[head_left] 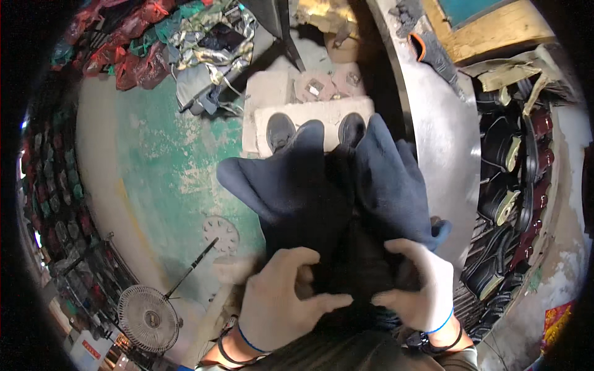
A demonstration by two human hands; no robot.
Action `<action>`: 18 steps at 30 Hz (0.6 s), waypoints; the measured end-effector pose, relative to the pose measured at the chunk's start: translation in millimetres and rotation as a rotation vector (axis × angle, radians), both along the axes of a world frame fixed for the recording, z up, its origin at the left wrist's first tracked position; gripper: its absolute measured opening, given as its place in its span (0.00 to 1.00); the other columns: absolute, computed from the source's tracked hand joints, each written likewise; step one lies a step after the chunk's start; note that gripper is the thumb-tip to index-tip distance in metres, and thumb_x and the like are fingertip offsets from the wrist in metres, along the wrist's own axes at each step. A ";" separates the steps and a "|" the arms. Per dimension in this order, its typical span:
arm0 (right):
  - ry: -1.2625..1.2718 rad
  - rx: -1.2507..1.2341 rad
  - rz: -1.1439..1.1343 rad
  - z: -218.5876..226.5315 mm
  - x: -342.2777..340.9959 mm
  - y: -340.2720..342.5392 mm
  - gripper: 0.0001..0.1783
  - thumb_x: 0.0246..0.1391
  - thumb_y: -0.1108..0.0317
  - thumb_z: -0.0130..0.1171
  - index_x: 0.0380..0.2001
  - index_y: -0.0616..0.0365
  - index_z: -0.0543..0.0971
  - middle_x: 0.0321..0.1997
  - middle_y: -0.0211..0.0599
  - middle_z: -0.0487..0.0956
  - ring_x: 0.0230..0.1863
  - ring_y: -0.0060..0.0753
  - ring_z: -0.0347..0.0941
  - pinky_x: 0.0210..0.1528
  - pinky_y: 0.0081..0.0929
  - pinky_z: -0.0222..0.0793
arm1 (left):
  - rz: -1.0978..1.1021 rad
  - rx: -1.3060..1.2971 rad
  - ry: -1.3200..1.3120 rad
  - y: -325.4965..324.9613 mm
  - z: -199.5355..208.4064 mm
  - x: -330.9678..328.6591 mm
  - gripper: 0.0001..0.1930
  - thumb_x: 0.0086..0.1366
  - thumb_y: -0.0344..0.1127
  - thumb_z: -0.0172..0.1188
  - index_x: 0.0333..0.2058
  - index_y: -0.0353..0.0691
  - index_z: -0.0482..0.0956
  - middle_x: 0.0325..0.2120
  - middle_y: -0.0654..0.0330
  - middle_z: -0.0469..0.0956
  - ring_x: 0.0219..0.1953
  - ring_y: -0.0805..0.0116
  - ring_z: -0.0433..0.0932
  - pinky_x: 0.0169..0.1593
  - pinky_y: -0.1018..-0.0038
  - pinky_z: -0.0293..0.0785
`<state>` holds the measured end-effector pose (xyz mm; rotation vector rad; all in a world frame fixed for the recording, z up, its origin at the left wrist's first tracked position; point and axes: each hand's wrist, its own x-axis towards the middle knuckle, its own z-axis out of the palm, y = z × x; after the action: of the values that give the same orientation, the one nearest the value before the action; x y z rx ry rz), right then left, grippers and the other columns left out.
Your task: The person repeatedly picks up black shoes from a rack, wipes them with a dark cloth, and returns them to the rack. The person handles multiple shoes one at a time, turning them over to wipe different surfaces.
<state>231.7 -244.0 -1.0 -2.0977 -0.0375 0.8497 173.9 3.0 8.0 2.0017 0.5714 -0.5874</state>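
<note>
My left hand [275, 294] and my right hand [424, 281] wear white knit gloves with blue cuff edges. Both are held over my lap, facing each other, thumbs and fingers curved apart. I see nothing held in either one. Beneath them, dark blue cloth [297, 191] covers my legs and bunches in loose folds; whether the fingertips touch it I cannot tell. My feet, in a dark left shoe [279, 131] and a dark right shoe [351, 128], rest on a pale block [315, 111].
A metal-topped bench [442, 179] runs along my right, with a dark orange-edged glove [433, 59] on it. Beyond it, black shoes [498, 198] fill a rack. A standing fan [148, 318] is at lower left. Red plastic bags [136, 68] and shiny crumpled fabric [213, 43] lie far left.
</note>
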 end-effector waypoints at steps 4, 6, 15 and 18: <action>-0.071 -0.074 0.013 -8.1 -16.6 -12.1 0.42 0.37 0.59 0.91 0.59 0.54 0.86 0.36 0.45 0.85 0.34 0.36 0.81 0.42 0.35 0.81 | -0.085 0.084 -0.120 -6.7 2.4 -3.7 0.33 0.48 0.44 0.89 0.50 0.37 0.85 0.32 0.52 0.84 0.34 0.55 0.87 0.41 0.65 0.84; -0.240 -0.048 0.134 -12.4 -34.7 -14.9 0.44 0.44 0.52 0.87 0.63 0.57 0.84 0.38 0.49 0.85 0.38 0.44 0.82 0.44 0.40 0.81 | -0.170 0.125 -0.297 -13.8 -8.1 -26.4 0.28 0.52 0.40 0.86 0.48 0.36 0.86 0.35 0.50 0.85 0.34 0.51 0.87 0.41 0.65 0.84; -0.772 0.084 -0.119 7.3 -137.8 16.1 0.33 0.66 0.57 0.70 0.68 0.63 0.78 0.53 0.49 0.85 0.55 0.49 0.83 0.57 0.43 0.80 | 0.015 0.414 -0.509 -77.2 54.5 -101.7 0.24 0.71 0.41 0.67 0.58 0.30 0.82 0.48 0.45 0.87 0.48 0.49 0.85 0.55 0.53 0.81; -1.115 0.350 -0.194 42.9 -156.7 -4.5 0.29 0.61 0.63 0.72 0.63 0.63 0.84 0.48 0.47 0.86 0.50 0.54 0.83 0.55 0.48 0.81 | 0.088 0.143 -0.861 -81.8 66.9 -138.5 0.27 0.71 0.44 0.68 0.59 0.27 0.80 0.46 0.43 0.86 0.49 0.48 0.84 0.56 0.54 0.80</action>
<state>75.1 -248.5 41.9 -1.9369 -0.5166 -0.4816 35.5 -78.8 74.9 2.1068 0.1633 0.3900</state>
